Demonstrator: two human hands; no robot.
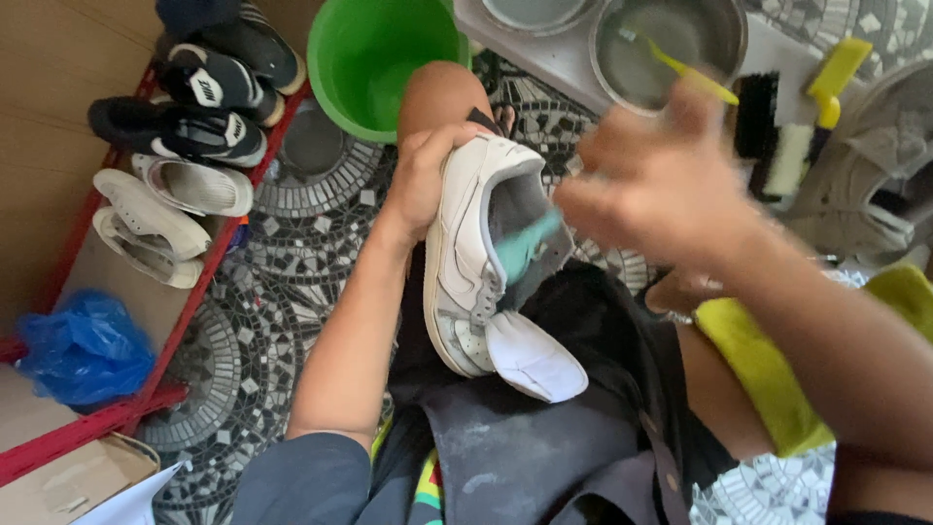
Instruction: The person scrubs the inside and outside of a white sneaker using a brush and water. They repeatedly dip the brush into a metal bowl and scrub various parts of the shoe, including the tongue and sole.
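My left hand [420, 175] grips the heel end of a white sneaker [473, 255] that rests on my lap, its tongue pulled out toward me. My right hand [653, 185], blurred, is above the shoe's opening and holds a small brush with a teal end [525, 245] that reaches into the shoe; the handle is hidden in my fingers.
A green bucket [374, 60] stands on the mosaic floor beyond my knee. Metal bowls [671, 39], one with a yellow toothbrush, a scrub brush [792, 146] and a grey shoe [870, 170] lie at the right. A red rack [209, 262] at the left carries several shoes and a blue bag [83, 345].
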